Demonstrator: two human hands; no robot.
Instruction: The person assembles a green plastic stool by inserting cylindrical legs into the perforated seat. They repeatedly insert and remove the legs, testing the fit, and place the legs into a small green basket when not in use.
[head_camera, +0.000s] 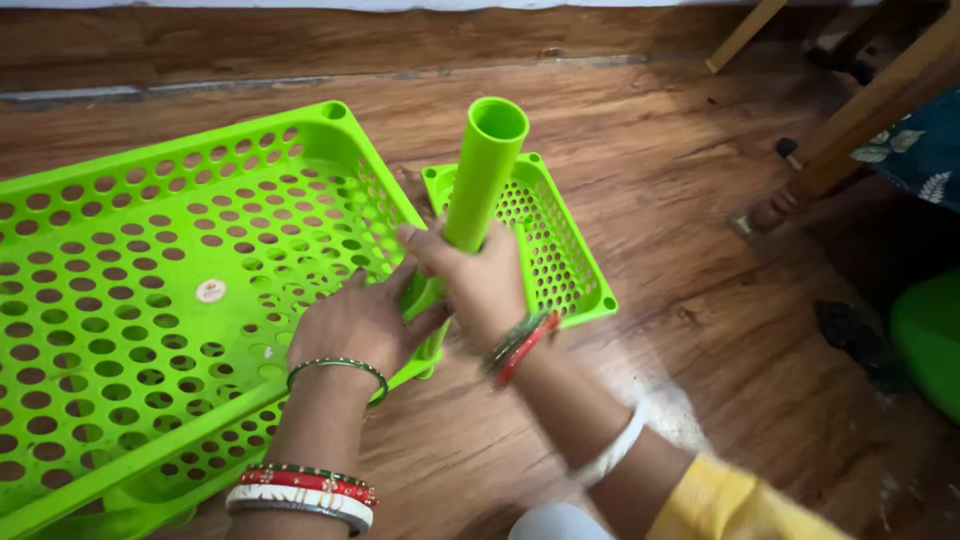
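I judge I am seating the bright green plastic tube (478, 180) at the large perforated green plastic tray's (150, 290) near corner on the wooden floor (680, 200); right hand (480, 280) wraps the tube; left hand (360, 325) clasps its base; next needs straight downward pressure; a smaller green tray (560, 250) lies behind.

wood floor (700, 180); two green perforated trays (150, 290) (560, 250) on it.

Two green perforated trays, a large tray (150, 290) and a small tray (560, 250); one green tube (478, 180); two hands.
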